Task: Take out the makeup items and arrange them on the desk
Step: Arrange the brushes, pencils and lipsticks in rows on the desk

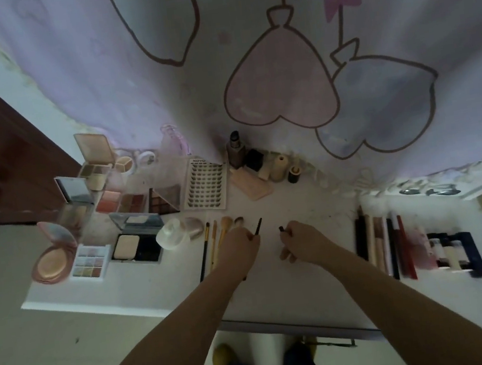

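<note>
White desk [279, 293] surface carries nearly the whole kit already, and the row of brushes [216, 240] serves as the marker for everything else. Just right of that row the left hand [239, 248] pinches a thin dark wand [258, 226], its tip pointing away from the person; a little further right, apart from it, the right hand [298, 242] curls round a small dark tube [282, 229], which looks like the wand's matching part. Left of the brushes lie open palettes [132, 201] and compacts [138, 246]; behind them, against the curtain [248, 59], stand a lash card [204, 184] and bottles [235, 149]. Far right of the brushes a line of pencils [379, 243] lies beside a dark box [457, 252]. Judging from this, the wand is being joined to or split from its tube before being laid down. The risk is a smear: a wet tip could touch the desk or the nearest brush if the left hand drops low. Misaligning wand and tube could also soil the rim, and a careless sweep leftward may scatter the neat brush row.
</note>
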The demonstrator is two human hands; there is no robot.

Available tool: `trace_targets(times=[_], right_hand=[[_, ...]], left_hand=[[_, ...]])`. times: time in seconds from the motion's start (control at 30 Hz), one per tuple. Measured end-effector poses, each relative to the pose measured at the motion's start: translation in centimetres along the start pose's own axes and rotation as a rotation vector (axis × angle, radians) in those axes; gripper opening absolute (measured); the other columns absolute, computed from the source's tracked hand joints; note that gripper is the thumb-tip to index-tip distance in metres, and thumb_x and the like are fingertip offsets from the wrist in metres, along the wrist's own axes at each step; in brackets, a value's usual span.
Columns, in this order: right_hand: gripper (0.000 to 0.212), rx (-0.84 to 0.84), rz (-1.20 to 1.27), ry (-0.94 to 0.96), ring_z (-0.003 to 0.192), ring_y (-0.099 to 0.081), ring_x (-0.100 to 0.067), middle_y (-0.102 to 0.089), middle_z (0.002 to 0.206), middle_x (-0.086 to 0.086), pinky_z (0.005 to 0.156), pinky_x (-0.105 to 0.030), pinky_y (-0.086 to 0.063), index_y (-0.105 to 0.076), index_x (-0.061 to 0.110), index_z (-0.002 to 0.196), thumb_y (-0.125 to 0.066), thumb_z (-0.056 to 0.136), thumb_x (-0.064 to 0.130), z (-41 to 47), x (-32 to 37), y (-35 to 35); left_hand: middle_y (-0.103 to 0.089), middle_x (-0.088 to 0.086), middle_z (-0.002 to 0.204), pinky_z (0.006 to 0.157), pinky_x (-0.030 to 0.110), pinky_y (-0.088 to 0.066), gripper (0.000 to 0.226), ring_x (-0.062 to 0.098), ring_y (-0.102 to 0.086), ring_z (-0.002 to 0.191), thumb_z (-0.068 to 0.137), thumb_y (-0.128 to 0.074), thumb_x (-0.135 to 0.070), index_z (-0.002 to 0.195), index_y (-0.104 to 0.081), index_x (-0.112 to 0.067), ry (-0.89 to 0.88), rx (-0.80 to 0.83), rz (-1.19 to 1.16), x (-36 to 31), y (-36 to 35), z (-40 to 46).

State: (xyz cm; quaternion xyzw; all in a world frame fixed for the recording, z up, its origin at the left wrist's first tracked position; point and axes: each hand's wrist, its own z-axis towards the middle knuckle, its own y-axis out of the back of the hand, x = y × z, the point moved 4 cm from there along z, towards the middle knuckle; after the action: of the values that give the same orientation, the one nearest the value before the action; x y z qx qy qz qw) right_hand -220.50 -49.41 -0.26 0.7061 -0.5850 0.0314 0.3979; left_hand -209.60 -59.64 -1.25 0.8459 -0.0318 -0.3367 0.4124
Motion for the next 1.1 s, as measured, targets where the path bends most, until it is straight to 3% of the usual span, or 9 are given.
trace_targets(times=[0.1, 0.27, 0.37, 0.5, 0.67, 0.8, 0.9, 1.1], right_hand=[[0.030, -0.135, -0.272, -0.003, 0.071, -0.049, -0.020, -0.055, 0.079, -0.003, 0.067, -0.032, -0.042, -0.040, 0.015, 0.081, -0.030, 0.101, 0.035, 1.1, 0.6, -2.4], [0.029, -0.280, -0.387, 0.018, 0.072, -0.051, -0.022, -0.062, 0.091, -0.005, 0.058, -0.027, -0.032, -0.044, 0.018, 0.080, -0.029, 0.098, 0.035, 1.8, 1.7, -5.0], [0.029, -0.267, -0.419, -0.014, 0.075, -0.058, -0.022, -0.061, 0.085, -0.002, 0.059, -0.026, -0.034, -0.049, 0.019, 0.081, -0.030, 0.096, 0.035, 2.5, 2.2, -5.6], [0.034, -0.275, -0.466, -0.009, 0.062, -0.048, -0.018, -0.044, 0.064, 0.003, 0.056, -0.026, -0.034, -0.047, 0.019, 0.077, -0.026, 0.098, 0.036, 2.8, 2.4, -5.6], [0.043, -0.323, -0.393, 0.043, 0.081, -0.061, -0.024, -0.062, 0.088, -0.005, 0.063, -0.028, -0.038, -0.056, 0.014, 0.089, -0.024, 0.100, 0.040, 2.0, 2.2, -4.5], [0.042, -0.481, -0.356, 0.025, 0.090, -0.061, -0.028, -0.065, 0.095, -0.011, 0.067, -0.030, -0.038, -0.058, 0.011, 0.091, -0.028, 0.099, 0.039, 0.5, -1.2, 0.8], [0.036, -0.519, -0.356, -0.045, 0.092, -0.062, -0.030, -0.065, 0.095, -0.014, 0.068, -0.030, -0.038, -0.057, 0.011, 0.088, -0.031, 0.098, 0.034, -0.5, -5.0, 5.6], [0.025, -0.316, -0.261, -0.113, 0.078, -0.050, -0.018, -0.061, 0.091, -0.007, 0.074, -0.029, -0.040, -0.055, 0.011, 0.092, -0.036, 0.097, 0.027, -1.0, -11.0, 10.2]], left_hand=[[-0.040, 0.003, 0.120, 0.070, 0.031, -0.045, 0.035, 0.021, -0.059, 0.087, 0.093, -0.049, -0.041, 0.104, -0.062, -0.012, 0.005, -0.037, 0.248, 0.1, 0.3, 0.9], [-0.039, 0.009, 0.128, 0.078, 0.032, -0.043, 0.047, 0.023, -0.057, 0.100, 0.095, -0.044, -0.042, 0.133, -0.041, -0.013, -0.046, 0.047, 0.489, 0.4, 0.4, 2.1], [-0.044, 0.010, 0.125, 0.081, 0.032, -0.042, 0.045, 0.023, -0.056, 0.102, 0.096, -0.042, -0.040, 0.131, -0.039, -0.012, -0.099, 0.044, 0.586, 0.3, 0.6, 2.4], [-0.046, 0.011, 0.125, 0.084, 0.034, -0.042, 0.043, 0.025, -0.055, 0.105, 0.098, -0.039, -0.038, 0.131, -0.038, -0.011, -0.112, 0.057, 0.629, 0.4, 0.8, 2.6], [-0.050, 0.011, 0.118, 0.071, 0.033, -0.039, 0.038, 0.026, -0.056, 0.099, 0.099, -0.033, -0.039, 0.123, -0.046, -0.011, -0.185, 0.020, 0.654, 0.4, 1.3, 2.0], [-0.062, 0.007, 0.100, 0.082, 0.036, -0.038, 0.034, 0.026, -0.055, 0.096, 0.098, -0.033, -0.039, 0.096, -0.057, -0.015, -0.355, -0.005, 0.623, -2.8, -0.4, 0.5], [-0.063, 0.009, 0.097, 0.068, 0.033, -0.039, 0.029, 0.027, -0.060, 0.086, 0.098, -0.034, -0.035, 0.096, -0.053, -0.013, -0.408, 0.086, 0.501, -6.8, -3.9, -0.5], [-0.063, 0.013, 0.103, 0.066, 0.030, -0.040, 0.027, 0.028, -0.061, 0.089, 0.099, -0.034, -0.026, 0.108, -0.049, -0.005, -0.472, 0.230, 0.279, -13.3, -11.7, -2.1]])
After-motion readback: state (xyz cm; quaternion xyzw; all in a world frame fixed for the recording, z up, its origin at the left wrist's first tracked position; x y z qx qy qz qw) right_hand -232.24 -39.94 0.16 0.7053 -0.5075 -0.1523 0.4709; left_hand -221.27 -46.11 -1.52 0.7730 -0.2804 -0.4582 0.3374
